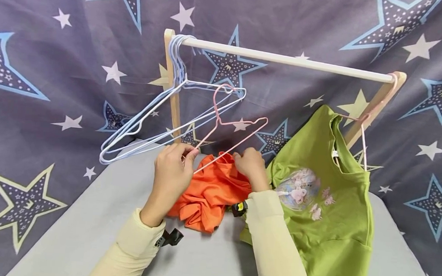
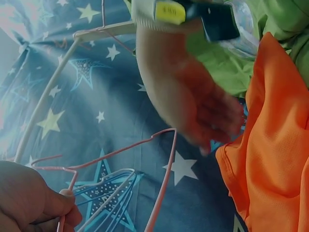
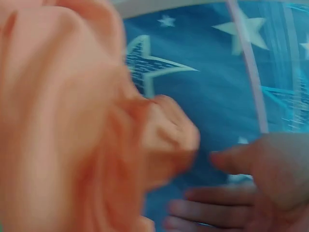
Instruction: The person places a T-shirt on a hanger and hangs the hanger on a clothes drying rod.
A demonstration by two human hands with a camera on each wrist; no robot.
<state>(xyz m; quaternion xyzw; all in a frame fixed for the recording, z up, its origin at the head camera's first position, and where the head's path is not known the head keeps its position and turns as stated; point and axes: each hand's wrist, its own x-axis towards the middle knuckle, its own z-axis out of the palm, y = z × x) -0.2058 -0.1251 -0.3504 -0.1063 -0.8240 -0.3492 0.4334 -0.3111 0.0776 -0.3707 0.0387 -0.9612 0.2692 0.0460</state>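
Star-patterned grey-purple fabric (image 1: 82, 81) forms the backdrop behind the orange garment (image 1: 211, 188), which lies crumpled on a pale grey surface (image 1: 200, 267) in front of you. Your left hand (image 1: 172, 171), just to the left of the orange garment, has thumb and fingers clamped on the wire of a pink hanger (image 1: 230, 147); that hanger slants up over the orange garment, its hook uppermost. Your right hand (image 1: 251, 163) is at the upper right edge of the orange garment. Its thumb and fingers are apart, with the cloth just beside the fingertips; whether they touch, I cannot tell. Above and behind the orange garment runs a white rail (image 1: 288, 60) on wooden supports (image 1: 174, 109), with blue and white hangers (image 1: 177, 64) bunched to the garment's left. To the orange garment's right, a green top (image 1: 334, 218) with a printed picture hangs from another pink hanger (image 1: 365, 117).
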